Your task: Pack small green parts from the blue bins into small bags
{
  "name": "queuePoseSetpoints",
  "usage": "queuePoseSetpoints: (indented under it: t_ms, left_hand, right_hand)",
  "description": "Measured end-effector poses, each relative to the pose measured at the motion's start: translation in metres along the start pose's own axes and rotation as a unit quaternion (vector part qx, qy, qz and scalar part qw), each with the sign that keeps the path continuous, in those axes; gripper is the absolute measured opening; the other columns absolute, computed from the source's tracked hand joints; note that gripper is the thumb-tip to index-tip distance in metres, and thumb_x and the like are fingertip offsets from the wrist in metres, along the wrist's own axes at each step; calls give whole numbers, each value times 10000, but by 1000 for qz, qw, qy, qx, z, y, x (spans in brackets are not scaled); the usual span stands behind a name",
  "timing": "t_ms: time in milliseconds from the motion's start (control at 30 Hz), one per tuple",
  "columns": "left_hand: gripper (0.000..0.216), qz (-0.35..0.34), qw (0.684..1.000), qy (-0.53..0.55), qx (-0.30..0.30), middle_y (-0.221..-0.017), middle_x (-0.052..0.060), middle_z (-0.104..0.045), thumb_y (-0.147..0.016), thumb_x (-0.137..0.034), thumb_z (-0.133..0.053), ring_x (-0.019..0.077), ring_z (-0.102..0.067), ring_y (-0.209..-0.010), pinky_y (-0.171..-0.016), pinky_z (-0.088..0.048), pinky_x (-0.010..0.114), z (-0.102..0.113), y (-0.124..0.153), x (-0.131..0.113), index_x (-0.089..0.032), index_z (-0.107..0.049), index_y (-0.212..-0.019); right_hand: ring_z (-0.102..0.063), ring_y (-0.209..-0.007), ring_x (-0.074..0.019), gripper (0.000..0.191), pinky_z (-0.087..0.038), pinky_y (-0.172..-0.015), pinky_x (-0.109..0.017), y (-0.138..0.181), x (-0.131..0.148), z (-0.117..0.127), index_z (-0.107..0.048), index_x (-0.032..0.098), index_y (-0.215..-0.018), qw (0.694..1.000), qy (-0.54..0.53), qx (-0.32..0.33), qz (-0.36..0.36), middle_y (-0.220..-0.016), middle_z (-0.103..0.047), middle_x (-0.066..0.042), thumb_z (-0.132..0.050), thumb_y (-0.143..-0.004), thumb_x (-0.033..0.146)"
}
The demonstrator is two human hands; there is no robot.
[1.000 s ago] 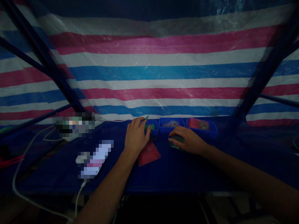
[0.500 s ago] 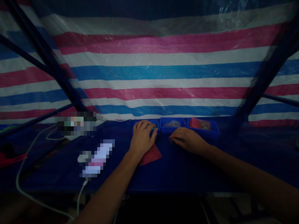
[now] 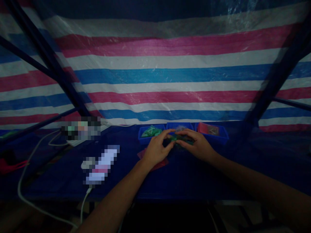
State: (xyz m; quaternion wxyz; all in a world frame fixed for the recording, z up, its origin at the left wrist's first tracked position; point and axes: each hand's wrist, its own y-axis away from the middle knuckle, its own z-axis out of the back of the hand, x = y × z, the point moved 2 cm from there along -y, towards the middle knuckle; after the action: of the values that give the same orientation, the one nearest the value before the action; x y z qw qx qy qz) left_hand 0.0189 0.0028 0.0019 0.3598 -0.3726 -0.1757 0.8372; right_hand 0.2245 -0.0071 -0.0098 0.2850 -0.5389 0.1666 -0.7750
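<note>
My left hand (image 3: 157, 149) pinches a small green piece (image 3: 173, 138) just in front of the middle blue bin. Facing it, my right hand (image 3: 198, 142) has its thumb and fingers closed around something dark and partly see-through, too dim to name. The fingertips of both hands nearly meet. Similar green pieces (image 3: 151, 131) fill the left blue bin (image 3: 145, 139). Under my left wrist lies a red plastic bag (image 3: 159, 164), partly covered by the hand.
The middle blue bin (image 3: 170, 125) holds small clear or metallic items. In the right blue bin (image 3: 223, 137) are a red packet (image 3: 203, 128) and small brownish parts. A blurred-out phone (image 3: 103, 165) with a white cable (image 3: 82, 202) lies left on the blue table (image 3: 194, 184).
My left hand has left the left bin and moved right with a green piece, meeting my right hand. The green pieces in that bin are now uncovered.
</note>
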Motion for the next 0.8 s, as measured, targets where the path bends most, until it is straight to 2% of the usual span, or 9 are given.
queuePoseSetpoints:
  t_ms: [67,200,300,400,467,600,700,800]
  left_hand:
    - [485,4,1000,13,-4,-1065,31,-759,-959,-252,-664,234,-736,-994,-937,-576,445,1,-1,0,-291,-514,-1419]
    - [484,10,1000,3,-7,-1081,45,-743,-972,-287,-655,238,-731,-986,-938,-580,459,2,-1,-2,-287,-502,-1431]
    - [513,-18,1000,-21,-14,-1227,83,-690,-943,-318,-699,263,-680,-1137,-1021,-552,488,3,0,-9,-275,-518,-1421]
    - [614,-62,997,-35,-9,-1456,110,-549,-871,-343,-788,298,-529,-1370,-1139,-474,526,4,-1,-15,-282,-531,-1425]
    - [547,-82,996,-44,-11,-1490,98,-520,-863,-312,-799,298,-492,-1406,-1159,-453,538,5,-1,-15,-291,-591,-1368]
    - [216,-98,994,-34,-23,-1204,73,-697,-974,-236,-656,230,-655,-1162,-1026,-548,459,5,-2,-7,-257,-698,-1185]
    - [195,-86,996,-22,-34,-1111,60,-733,-1002,-222,-605,206,-693,-1044,-947,-581,417,5,-2,-3,-249,-704,-1167]
    - [255,-60,997,-25,-46,-1113,49,-746,-984,-229,-633,211,-708,-1017,-926,-593,423,6,-2,-3,-265,-679,-1233]
  right_hand:
    - [-706,-1110,-257,346,-579,-994,-457,0,-6,-1,-711,256,-1210,999,-34,1,-40,-1215,-734,-85,-748,-892,388]
    - [-740,-1015,-232,354,-612,-904,-405,-1,-13,-3,-697,230,-1144,986,-127,3,-107,-1131,-760,-78,-786,-845,397]
    - [-748,-903,-199,408,-610,-773,-332,-2,-15,-3,-665,227,-1185,973,-187,-4,-139,-1037,-769,-62,-802,-831,376]
    - [-699,-690,-154,463,-543,-603,-268,-2,-16,0,-643,222,-1224,967,-191,-25,-168,-832,-744,-16,-806,-829,398]
    - [-664,-635,-140,452,-524,-581,-265,-2,-15,1,-661,213,-1178,964,-193,-29,-181,-792,-729,-7,-821,-808,419]
    - [-676,-669,-138,352,-557,-673,-295,-3,-11,-1,-707,188,-1017,959,-211,2,-191,-861,-750,-41,-765,-849,491]
    - [-676,-649,-131,360,-550,-664,-291,-3,-8,-4,-707,185,-1032,962,-203,32,-181,-866,-760,-49,-698,-904,521]
    - [-631,-559,-118,392,-499,-553,-257,-2,-9,-4,-688,197,-1097,968,-175,44,-174,-789,-751,-21,-752,-866,506]
